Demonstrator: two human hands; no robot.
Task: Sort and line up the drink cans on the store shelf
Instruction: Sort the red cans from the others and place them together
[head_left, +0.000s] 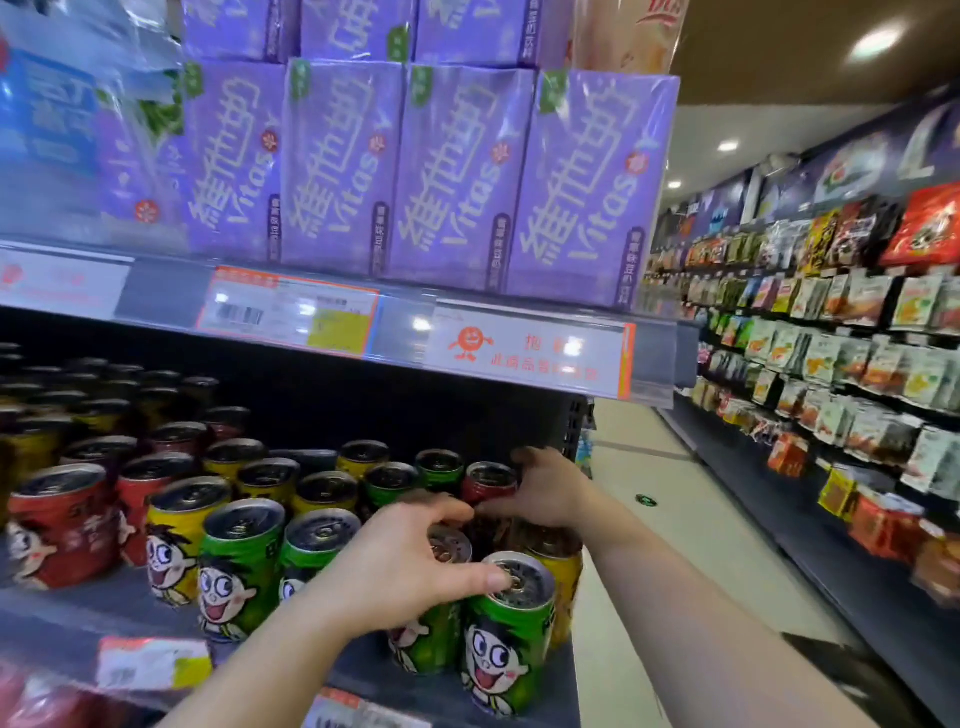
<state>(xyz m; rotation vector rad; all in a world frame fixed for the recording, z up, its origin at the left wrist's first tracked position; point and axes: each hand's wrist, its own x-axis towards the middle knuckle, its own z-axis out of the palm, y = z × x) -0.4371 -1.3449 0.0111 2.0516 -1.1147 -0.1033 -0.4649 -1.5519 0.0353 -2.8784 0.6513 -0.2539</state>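
Red, yellow and green drink cans with a cartoon face stand mixed on the lower shelf (78, 618). My left hand (410, 561) curls over the top of a green can (426, 639) near the front right, its thumb touching the rim of the front green can (506, 639). Farther back, my right hand (545, 491) wraps around the side of a red can (488, 483). A yellow can (563, 582) stands under my right wrist. A red can (60, 525) stands at the front left, with yellow and green cans beside it.
An upper shelf edge (519, 358) with price tags juts out just above my hands, carrying purple drink cartons (457, 176). The shelf's right end post (574, 421) is close to my right hand. An aisle floor (649, 519) and snack racks (857, 364) lie to the right.
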